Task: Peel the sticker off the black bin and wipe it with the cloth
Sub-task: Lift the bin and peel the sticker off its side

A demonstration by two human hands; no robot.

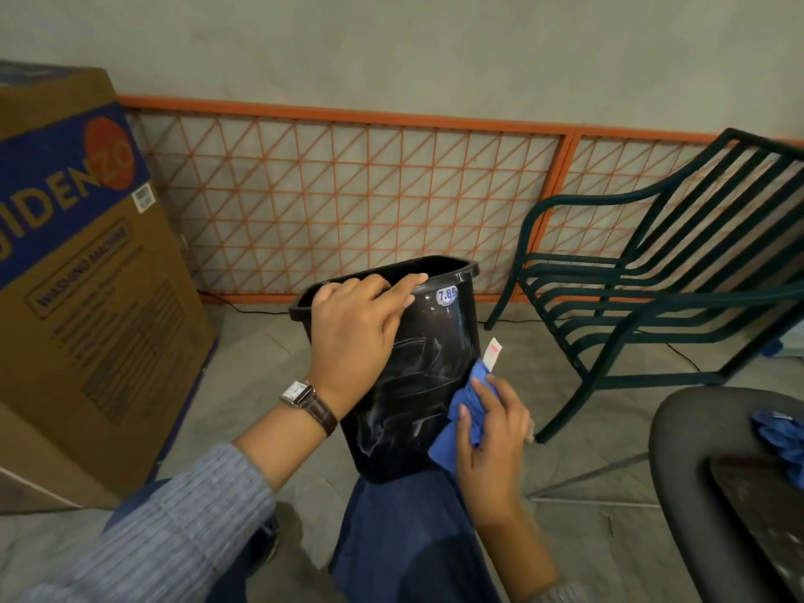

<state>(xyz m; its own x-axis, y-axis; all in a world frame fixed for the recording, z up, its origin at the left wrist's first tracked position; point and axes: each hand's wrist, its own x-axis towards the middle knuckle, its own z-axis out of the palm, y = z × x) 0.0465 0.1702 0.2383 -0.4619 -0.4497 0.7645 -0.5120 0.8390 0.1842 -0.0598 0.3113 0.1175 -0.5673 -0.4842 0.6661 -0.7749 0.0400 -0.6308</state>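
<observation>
1. I see open floor [256, 341] between the cardboard box [87, 276] and the black bin [413, 385]; a hand fits through there.
2. The left hand [356, 328] grips the bin's near rim; the mouth behind it is free.
3. The green chair [652, 289] stands near the bin's right side; the right hand [491, 433] and blue cloth [457, 428] fill the lower gap.
4. A dark round table [670, 428] blocks the lower right; the orange grille [326, 202] closes the back.

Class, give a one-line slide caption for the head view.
Left hand grips bin rim; right hand holds cloth against its side; round sticker not yet peeled.

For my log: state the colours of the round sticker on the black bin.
Round sticker: white, blue rim and digits; head view.
</observation>
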